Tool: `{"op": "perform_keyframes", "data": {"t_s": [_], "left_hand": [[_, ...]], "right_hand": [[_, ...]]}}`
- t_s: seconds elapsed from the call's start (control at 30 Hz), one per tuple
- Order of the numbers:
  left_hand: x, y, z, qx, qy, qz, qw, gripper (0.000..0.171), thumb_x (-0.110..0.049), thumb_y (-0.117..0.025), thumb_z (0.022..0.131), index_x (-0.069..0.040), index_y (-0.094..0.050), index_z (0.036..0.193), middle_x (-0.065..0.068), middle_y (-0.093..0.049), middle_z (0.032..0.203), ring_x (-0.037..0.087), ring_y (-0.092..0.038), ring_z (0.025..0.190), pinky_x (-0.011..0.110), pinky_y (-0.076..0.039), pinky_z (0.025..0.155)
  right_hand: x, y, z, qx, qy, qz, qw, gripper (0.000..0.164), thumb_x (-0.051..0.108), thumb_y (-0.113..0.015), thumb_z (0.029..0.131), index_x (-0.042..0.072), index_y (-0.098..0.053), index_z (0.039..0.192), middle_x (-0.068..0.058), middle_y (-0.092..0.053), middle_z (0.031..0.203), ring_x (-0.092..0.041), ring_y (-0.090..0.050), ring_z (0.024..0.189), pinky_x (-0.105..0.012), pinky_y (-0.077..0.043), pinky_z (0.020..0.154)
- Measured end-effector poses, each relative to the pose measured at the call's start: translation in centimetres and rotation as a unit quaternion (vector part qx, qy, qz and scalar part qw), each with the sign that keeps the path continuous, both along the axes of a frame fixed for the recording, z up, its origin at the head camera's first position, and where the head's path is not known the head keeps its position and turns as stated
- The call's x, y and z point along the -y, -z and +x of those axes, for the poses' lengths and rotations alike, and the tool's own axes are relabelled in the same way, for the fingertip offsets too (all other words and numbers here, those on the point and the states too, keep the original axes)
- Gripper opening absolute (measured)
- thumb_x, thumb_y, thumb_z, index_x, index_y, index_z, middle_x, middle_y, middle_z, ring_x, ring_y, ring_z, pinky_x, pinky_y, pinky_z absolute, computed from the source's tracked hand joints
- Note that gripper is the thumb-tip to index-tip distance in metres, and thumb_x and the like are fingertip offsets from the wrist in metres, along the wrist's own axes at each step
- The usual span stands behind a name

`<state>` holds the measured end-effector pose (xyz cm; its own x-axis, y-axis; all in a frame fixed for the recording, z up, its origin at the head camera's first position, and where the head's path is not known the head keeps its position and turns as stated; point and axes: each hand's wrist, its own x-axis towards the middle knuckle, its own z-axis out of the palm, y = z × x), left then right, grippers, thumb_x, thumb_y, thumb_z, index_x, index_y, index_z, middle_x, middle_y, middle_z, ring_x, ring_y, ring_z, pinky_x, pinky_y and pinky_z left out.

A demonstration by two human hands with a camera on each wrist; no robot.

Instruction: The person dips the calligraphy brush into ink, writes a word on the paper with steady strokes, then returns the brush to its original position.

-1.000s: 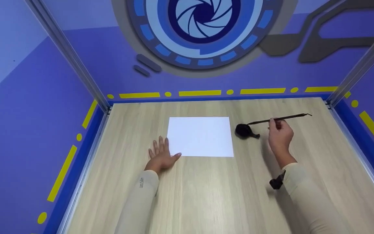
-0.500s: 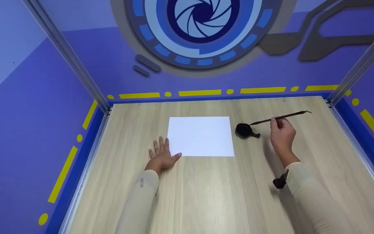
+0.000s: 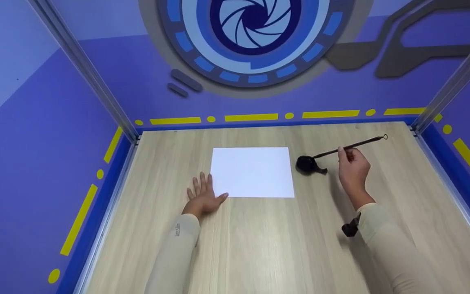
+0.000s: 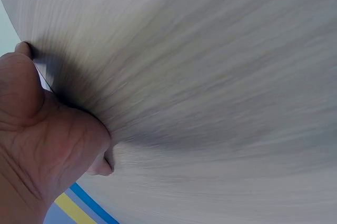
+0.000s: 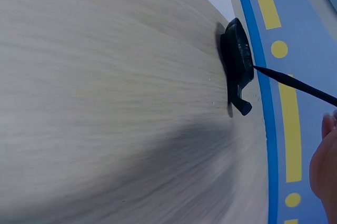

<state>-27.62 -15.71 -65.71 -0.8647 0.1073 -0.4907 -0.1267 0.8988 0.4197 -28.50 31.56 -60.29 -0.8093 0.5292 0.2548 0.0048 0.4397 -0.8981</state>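
Note:
A blank white sheet of paper lies on the wooden table. My left hand rests flat at its lower left corner, fingers spread, thumb and index finger on its edge. In the left wrist view the heel of the left hand sits against the table. To the right of the paper stands a small black ink dish with a short curved handle. My right hand pinches a dark writing brush with a loop at its far end. In the right wrist view the tip of the brush is at the rim of the dish.
The wooden table is enclosed by a blue back wall and blue side walls with yellow markings. Metal posts stand at the back corners. A small black device is strapped at the right wrist.
The brush first lifts slightly right from the dish, then comes back to its rim; its looped end has risen and turned. The left hand and the paper stay put.

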Motion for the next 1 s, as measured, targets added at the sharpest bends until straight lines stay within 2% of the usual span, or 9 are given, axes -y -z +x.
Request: {"op": "perform_keyframes", "data": {"t_s": [0.23, 0.43, 0.57, 0.8, 1.0], "left_hand": [[-0.2, -1.0, 0.4, -0.005, -0.003, 0.007, 1.0, 0.109, -0.072, -0.047, 0.102, -0.015, 0.014, 0.171, 0.013, 0.036, 0.175, 0.041, 0.037, 0.161, 0.068, 0.022, 0.128], [-0.1, -0.6, 0.5, -0.016, -0.013, 0.017, 0.9996, 0.111, -0.074, -0.048, 0.1, -0.014, 0.01, 0.172, 0.014, 0.034, 0.176, 0.042, 0.036, 0.161, 0.07, 0.023, 0.127], [-0.1, -0.9, 0.5, -0.018, -0.013, 0.024, 0.9995, 0.111, -0.073, -0.049, 0.1, -0.013, 0.009, 0.172, 0.014, 0.033, 0.176, 0.042, 0.035, 0.162, 0.07, 0.023, 0.127], [-0.1, 0.0, -0.1, -0.009, 0.0, 0.012, 0.9999, 0.109, -0.073, -0.046, 0.101, -0.017, 0.018, 0.17, 0.011, 0.039, 0.173, 0.039, 0.04, 0.16, 0.068, 0.022, 0.128], [-0.2, -1.3, 0.7, -0.007, -0.002, 0.021, 0.9998, 0.108, -0.069, -0.048, 0.102, -0.014, 0.015, 0.171, 0.013, 0.036, 0.175, 0.04, 0.038, 0.161, 0.068, 0.023, 0.127]], "right_hand": [[-0.5, -0.5, 0.0, -0.008, 0.007, -0.001, 1.0, 0.036, 0.038, -0.067, 0.106, 0.003, -0.073, 0.102, 0.013, -0.063, 0.08, -0.003, -0.06, 0.075, -0.017, -0.046, 0.065], [-0.6, -1.1, 0.1, -0.014, 0.008, -0.006, 1.0, 0.039, 0.042, -0.066, 0.106, 0.003, -0.073, 0.102, 0.012, -0.064, 0.082, -0.005, -0.06, 0.077, -0.018, -0.046, 0.067], [-0.5, -0.8, 0.2, 0.0, 0.0, -0.004, 1.0, 0.038, 0.041, -0.065, 0.106, 0.004, -0.073, 0.102, 0.012, -0.065, 0.082, -0.005, -0.061, 0.077, -0.017, -0.046, 0.065], [-0.9, -0.4, 0.2, 0.012, -0.005, 0.01, 1.0, 0.036, 0.039, -0.064, 0.106, 0.004, -0.072, 0.101, 0.012, -0.064, 0.081, -0.005, -0.059, 0.076, -0.018, -0.045, 0.066], [-1.1, -1.3, 0.1, -0.003, -0.01, -0.013, 1.0, 0.036, 0.04, -0.066, 0.105, 0.004, -0.073, 0.101, 0.009, -0.068, 0.083, -0.005, -0.061, 0.078, -0.017, -0.046, 0.067]]}}
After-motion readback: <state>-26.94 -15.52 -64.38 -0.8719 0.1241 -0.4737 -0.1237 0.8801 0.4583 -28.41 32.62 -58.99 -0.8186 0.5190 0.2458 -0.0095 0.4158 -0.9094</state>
